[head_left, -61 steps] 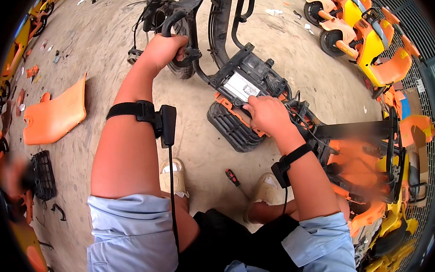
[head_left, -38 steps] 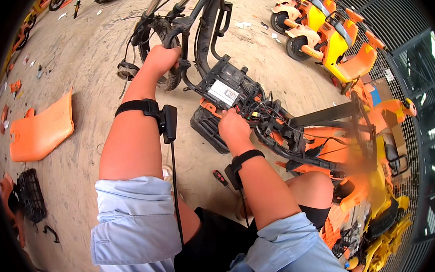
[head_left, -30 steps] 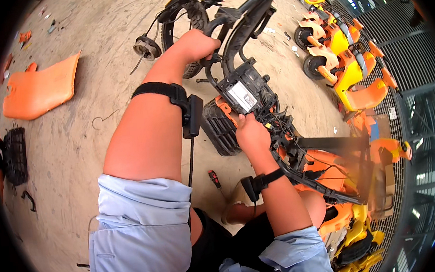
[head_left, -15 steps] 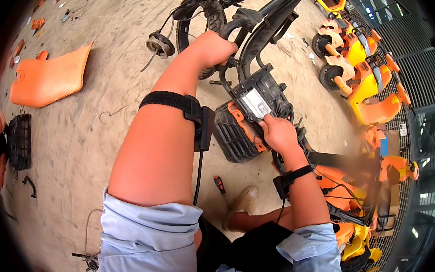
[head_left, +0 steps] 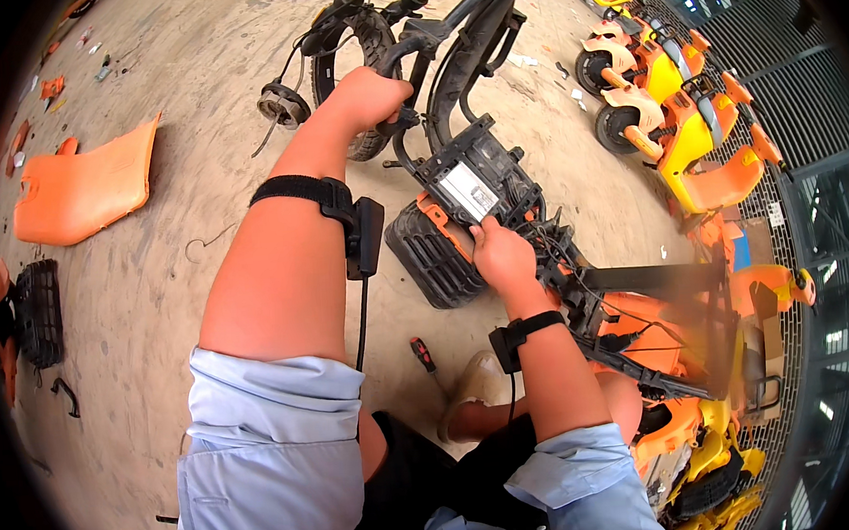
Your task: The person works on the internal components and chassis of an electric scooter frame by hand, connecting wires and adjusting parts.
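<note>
Both hands are clamped, the left hand (head_left: pixel 367 95) on the black tubular frame (head_left: pixel 451 64), the right hand (head_left: pixel 504 256) on the black boxy labelled module (head_left: pixel 473 179), which is best steadied firmly.

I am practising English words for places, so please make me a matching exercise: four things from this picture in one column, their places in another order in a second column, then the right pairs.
Things:
1. left hand
2. right hand
3. screwdriver
4. orange panel

Places:
A. on the ground between the person's legs
B. on the black frame bar by the tyre
C. far left, flat on the ground
D. on the black box with a white label

Pairs: 1-B, 2-D, 3-A, 4-C
</note>
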`<state>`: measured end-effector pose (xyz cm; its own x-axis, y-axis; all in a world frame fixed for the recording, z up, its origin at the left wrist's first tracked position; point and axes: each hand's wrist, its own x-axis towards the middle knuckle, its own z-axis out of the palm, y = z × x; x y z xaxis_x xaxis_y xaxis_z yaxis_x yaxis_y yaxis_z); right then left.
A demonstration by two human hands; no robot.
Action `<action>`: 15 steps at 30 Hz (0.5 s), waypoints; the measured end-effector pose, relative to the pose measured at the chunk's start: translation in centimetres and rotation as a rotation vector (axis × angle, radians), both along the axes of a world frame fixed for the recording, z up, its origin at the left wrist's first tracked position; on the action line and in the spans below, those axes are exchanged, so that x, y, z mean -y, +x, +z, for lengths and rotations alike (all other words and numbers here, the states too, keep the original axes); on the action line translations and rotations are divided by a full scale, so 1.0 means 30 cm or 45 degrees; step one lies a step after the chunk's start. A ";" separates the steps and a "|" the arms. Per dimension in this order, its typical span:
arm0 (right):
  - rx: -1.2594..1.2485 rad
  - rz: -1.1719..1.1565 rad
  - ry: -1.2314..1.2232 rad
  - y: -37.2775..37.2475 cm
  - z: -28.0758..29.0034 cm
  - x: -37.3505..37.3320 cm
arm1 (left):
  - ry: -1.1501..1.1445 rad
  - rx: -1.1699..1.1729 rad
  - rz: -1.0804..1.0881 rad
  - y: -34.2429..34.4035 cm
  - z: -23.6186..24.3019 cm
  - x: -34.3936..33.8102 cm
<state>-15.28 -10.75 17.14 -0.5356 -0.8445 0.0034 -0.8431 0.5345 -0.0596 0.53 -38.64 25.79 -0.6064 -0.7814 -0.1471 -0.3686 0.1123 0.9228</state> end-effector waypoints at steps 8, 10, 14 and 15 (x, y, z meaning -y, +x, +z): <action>0.369 -0.584 0.030 0.181 0.022 0.104 | -0.053 0.000 0.085 -0.026 -0.017 0.019; 0.418 -0.533 0.112 0.176 0.057 0.093 | 0.002 -0.107 0.014 -0.018 -0.006 -0.006; 0.226 -0.237 -0.010 0.203 0.099 0.044 | -0.006 0.035 -0.007 -0.023 -0.019 0.001; 0.168 -0.064 -0.052 0.221 0.141 0.027 | -0.008 0.021 0.011 -0.009 -0.019 -0.007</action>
